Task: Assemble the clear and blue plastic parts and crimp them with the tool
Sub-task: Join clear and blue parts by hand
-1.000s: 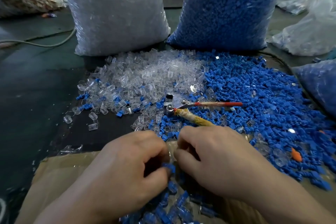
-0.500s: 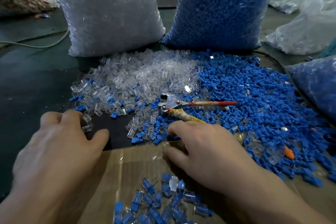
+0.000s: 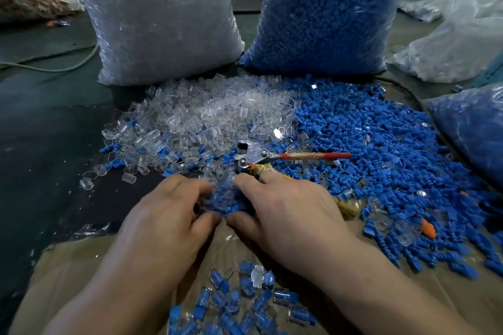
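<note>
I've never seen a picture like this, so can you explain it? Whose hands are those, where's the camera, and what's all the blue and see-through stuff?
No machine here, just a person working. The camera sits on their head and looks down, so you see their own left hand and right hand. On the dark table lie clear plastic parts and blue plastic parts, in front of a bag of clear parts and a bag of blue parts. Between the piles lies the crimping tool with its red handle; nobody holds it. Both hands dig with curled fingers into a small heap of mixed parts; which piece each pinches is hidden. On the cardboard nearest the person lie joined pieces, blue inside clear.
</note>
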